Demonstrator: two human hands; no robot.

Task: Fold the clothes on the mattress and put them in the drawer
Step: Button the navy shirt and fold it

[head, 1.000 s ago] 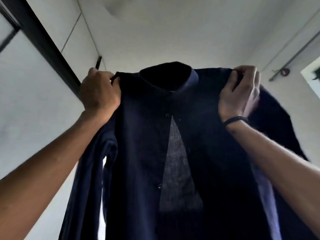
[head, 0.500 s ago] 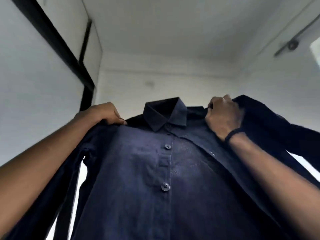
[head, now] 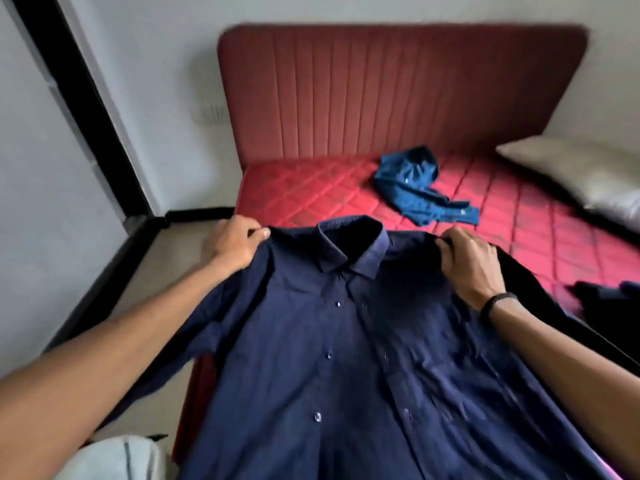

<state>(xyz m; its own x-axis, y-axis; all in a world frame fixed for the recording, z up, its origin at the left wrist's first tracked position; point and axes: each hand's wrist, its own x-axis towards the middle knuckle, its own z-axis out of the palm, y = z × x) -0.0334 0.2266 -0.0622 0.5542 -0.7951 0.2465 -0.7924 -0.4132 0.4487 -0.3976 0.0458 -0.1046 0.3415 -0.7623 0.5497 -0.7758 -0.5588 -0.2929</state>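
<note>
Head view: a person is holding a navy shirt (head: 346,341) over the red mattress (head: 311,192).
Left hand (head: 232,244) and right hand (head: 471,261) are each pinching a shoulder, button side facing up.

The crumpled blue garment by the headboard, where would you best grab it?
Probably the raised bunch of the blue garment, pinched from above: it stands up off the mattress, while its flat tail lies tight against the quilting. Both hands are busy holding the navy shirt.

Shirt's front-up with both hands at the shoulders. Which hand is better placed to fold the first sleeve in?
Probably the left hand. It pinches the navy shirt at the shoulder whose sleeve hangs off the mattress edge in plain view. The right hand grips the other shoulder; that sleeve is mostly hidden.
</note>
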